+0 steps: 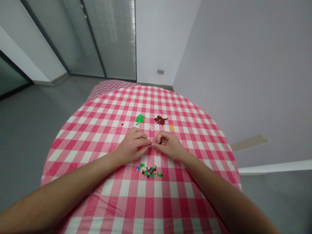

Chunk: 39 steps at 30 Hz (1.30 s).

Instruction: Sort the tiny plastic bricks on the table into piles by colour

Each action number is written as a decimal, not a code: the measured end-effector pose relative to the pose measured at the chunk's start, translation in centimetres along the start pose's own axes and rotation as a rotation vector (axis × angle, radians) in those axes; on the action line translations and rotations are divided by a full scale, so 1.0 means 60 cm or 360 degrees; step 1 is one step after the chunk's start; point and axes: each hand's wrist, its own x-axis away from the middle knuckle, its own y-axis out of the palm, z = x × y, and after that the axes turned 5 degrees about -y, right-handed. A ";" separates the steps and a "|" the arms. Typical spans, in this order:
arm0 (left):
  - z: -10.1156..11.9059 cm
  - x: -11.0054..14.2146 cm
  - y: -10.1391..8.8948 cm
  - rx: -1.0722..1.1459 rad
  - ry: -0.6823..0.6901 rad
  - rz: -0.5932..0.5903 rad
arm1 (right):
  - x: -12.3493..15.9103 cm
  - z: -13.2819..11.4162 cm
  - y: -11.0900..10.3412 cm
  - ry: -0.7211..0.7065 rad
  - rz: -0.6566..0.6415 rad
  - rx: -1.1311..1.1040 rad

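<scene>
My left hand and my right hand meet fingertip to fingertip above the middle of the table. Each has thumb and forefinger pinched together; whatever sits between them is too small to make out. Beyond the left hand lies a heap of small green pieces, apparently toy bricks. A dark brown heap is past the right hand, with a yellow piece beside it. On the near side, between my forearms, is a mixed pile of green, blue, brown and whitish pieces.
A red-and-white checked cloth covers the round table. A few whitish pieces lie between the far heaps, and a tiny red piece is farther left. Walls and a glass partition stand behind the table.
</scene>
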 end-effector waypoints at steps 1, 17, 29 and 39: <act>0.001 0.000 0.000 -0.0004 0.0004 -0.0003 | 0.000 0.000 0.001 0.0002 -0.0006 -0.0034; -0.103 -0.027 -0.019 -0.0708 -0.1075 -0.0098 | -0.001 0.011 0.009 -0.0014 0.0082 0.0022; -0.086 -0.017 -0.014 -0.0688 -0.1016 -0.0164 | -0.001 0.005 0.006 -0.0007 0.0099 0.0109; -0.089 -0.015 -0.008 -0.0667 -0.0964 -0.0287 | 0.007 -0.027 -0.013 0.0045 -0.0596 0.0675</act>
